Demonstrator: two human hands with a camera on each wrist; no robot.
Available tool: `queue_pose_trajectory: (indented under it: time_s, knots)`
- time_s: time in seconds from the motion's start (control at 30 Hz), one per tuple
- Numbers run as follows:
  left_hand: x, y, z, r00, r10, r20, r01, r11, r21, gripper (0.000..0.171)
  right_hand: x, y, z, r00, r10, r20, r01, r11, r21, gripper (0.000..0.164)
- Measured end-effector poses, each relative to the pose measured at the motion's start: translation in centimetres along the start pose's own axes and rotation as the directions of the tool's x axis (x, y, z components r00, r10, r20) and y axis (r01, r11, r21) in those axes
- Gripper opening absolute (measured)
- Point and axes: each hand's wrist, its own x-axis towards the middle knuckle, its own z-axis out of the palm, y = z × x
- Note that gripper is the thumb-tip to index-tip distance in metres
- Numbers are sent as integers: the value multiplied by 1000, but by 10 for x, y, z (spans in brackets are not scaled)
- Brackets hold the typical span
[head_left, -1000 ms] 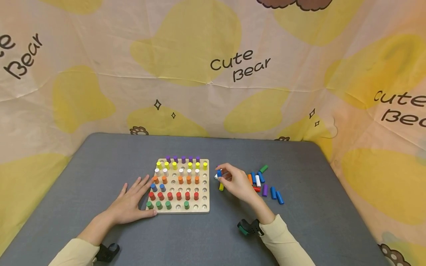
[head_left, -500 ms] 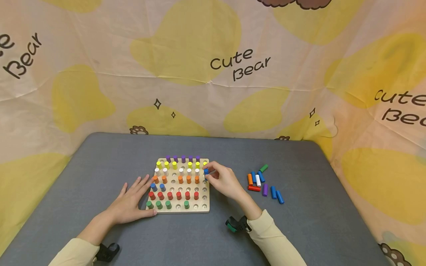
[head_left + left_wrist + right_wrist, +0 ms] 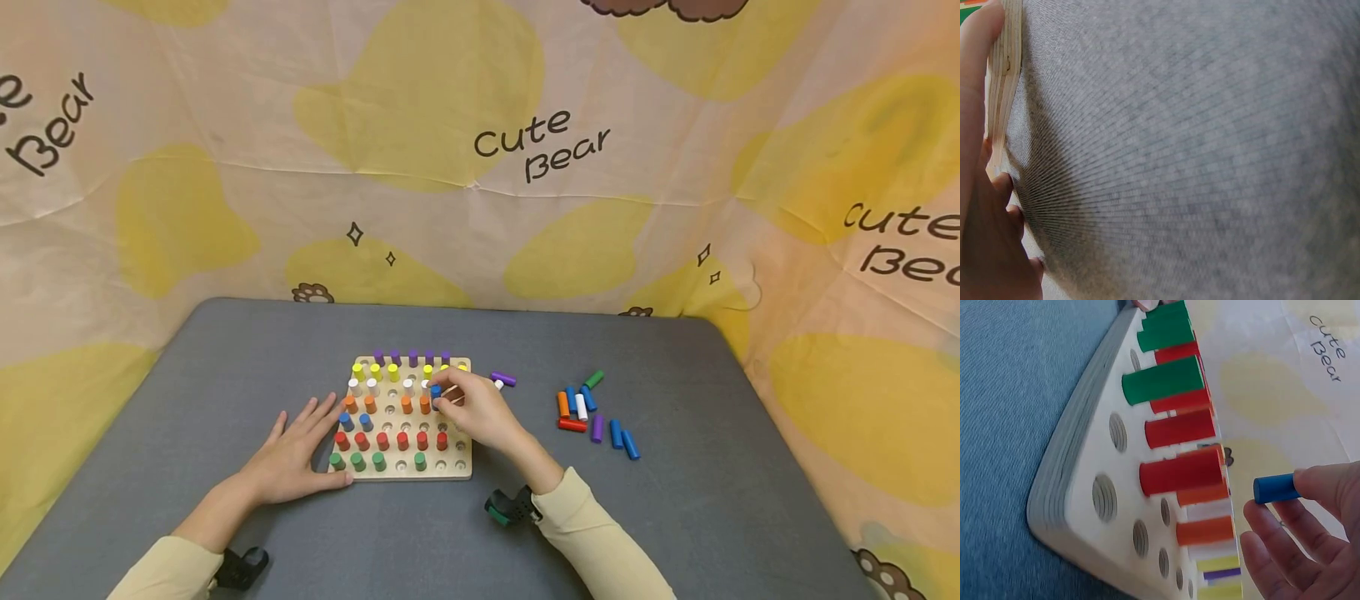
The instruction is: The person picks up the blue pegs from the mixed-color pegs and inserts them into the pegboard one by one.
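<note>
Carefully now, the person's right hand (image 3: pixel 483 412) held a small blue cylindrical peg (image 3: pixel 436 395) over the square, pale wooden pegboard (image 3: pixel 450 477)!

Thumb and fingertips pinched that blue peg, clear of the holes, above the board's right half, while the left hand (image 3: pixel 288 467) lay spread wide, gripping nothing, its thumb touching the near left corner. And what a line-up: upright coloured pegs (image 3: pixel 402 441) ran in rows, purple farthest, then yellow, white, orange, blue, red, green nearest, just two blues standing at the left of theirs. Off to the right, a loose green peg (image 3: pixel 594 380), a red peg (image 3: pixel 572 425) and several more lay on the grey counter (image 3: pixel 690 517).
</note>
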Motion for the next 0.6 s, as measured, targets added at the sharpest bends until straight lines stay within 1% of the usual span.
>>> queue_pose_trajectory:
  time_s: [0.1, 0.23, 0.47, 0.6]
  knots:
    - [0, 0, 0, 1000, -2, 1, 2, 1000, -3, 104, 3, -3, 5, 1000, -12, 5, 12, 1000, 9, 17]
    - [0, -1, 0, 1000, -1, -2, 1, 1000, 0, 104, 6, -6, 11, 1000, -26, 12, 26, 1000, -5, 18]
    - [0, -2, 2, 1000, -12, 4, 12, 1000, -1, 105, 10, -10, 21, 999, -23, 40, 24, 999, -24, 18]
    - [0, -1, 1, 1000, -10, 0, 10, 1000, -5, 105, 13, -10, 27, 996, -58, 60, 62, 996, -59, 18]
